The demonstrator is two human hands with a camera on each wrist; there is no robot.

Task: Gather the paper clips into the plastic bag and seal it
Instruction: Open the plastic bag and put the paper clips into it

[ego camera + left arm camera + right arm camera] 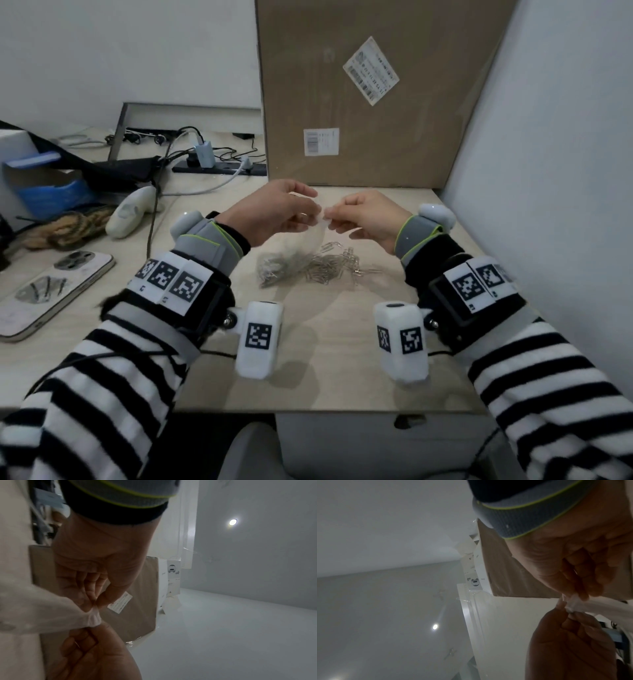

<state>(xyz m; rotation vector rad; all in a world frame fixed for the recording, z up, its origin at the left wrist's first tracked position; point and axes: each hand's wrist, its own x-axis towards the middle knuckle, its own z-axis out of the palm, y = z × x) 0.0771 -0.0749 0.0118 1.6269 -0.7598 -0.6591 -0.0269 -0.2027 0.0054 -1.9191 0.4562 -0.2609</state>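
Pinching the plastic bag point(317, 228) rim, left hand point(274, 214) and right hand point(368, 219) may lose it; the film looks slippery above loose paper clips point(315, 265).

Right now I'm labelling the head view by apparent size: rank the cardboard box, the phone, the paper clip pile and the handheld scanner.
1. cardboard box
2. phone
3. paper clip pile, though similar in spread to the phone
4. handheld scanner, though farther away

A tall cardboard box point(370, 92) with two labels stands at the desk's point(325, 377) back edge, while a phone point(48, 291) lies face down at left near a power strip point(219, 168), tangled cables and a blue-and-white carton point(44, 185).
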